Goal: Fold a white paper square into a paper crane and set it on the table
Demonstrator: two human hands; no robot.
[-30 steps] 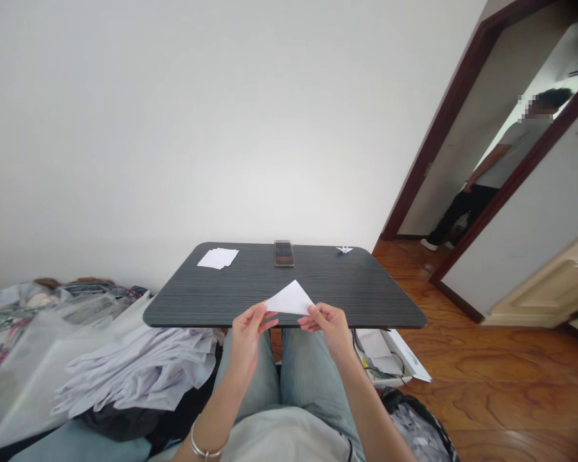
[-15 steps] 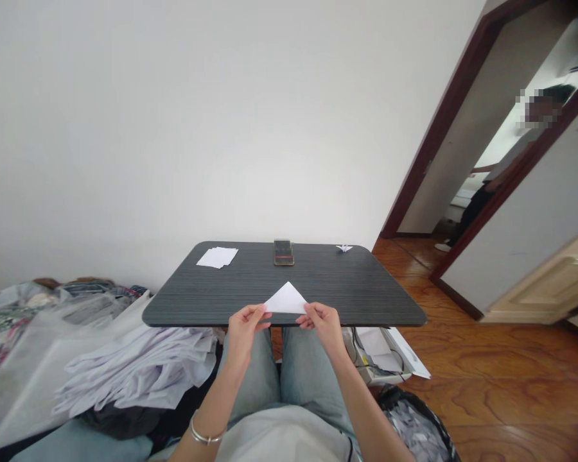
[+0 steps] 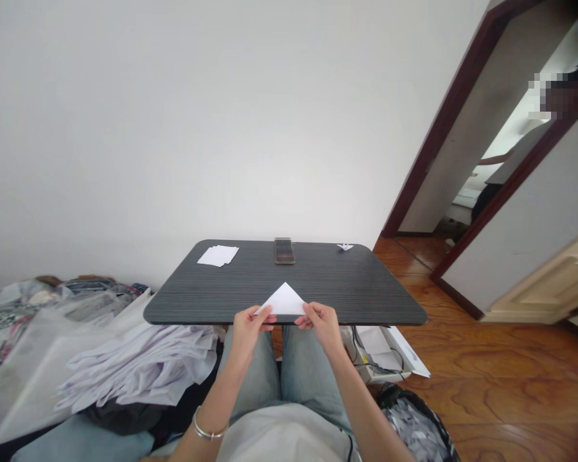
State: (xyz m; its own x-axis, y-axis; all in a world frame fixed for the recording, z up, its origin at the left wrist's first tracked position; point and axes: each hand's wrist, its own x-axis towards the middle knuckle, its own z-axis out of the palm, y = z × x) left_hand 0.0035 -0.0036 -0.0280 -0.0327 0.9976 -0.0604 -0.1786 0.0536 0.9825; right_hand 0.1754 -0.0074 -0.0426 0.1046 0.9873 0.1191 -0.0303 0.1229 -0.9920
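My left hand [image 3: 248, 332] and my right hand [image 3: 322, 325] pinch the two lower corners of a folded white paper triangle [image 3: 284, 301], its point directed away from me. The paper is held just above the near edge of a dark grey wood-grain table [image 3: 366, 301]. Farther back on the tabletop lie a small stack of white paper sheets [image 3: 218, 256], a smartphone [image 3: 284, 251] and a tiny white origami crane [image 3: 345, 246]. A silver bangle [image 3: 205, 432] circles my left wrist.
A heap of white cloth or paper [image 3: 139, 366] and plastic bags lies left of my legs. Below the table's right side sit a white box with papers and cables [image 3: 373, 353] and a dark patterned bag [image 3: 414, 427]. A person [image 3: 510, 160] stands beyond a doorway at right.
The paper triangle has come lower and turned slightly, its left corner reaching farther left. The person beyond the doorway has moved right, partly behind the door frame.
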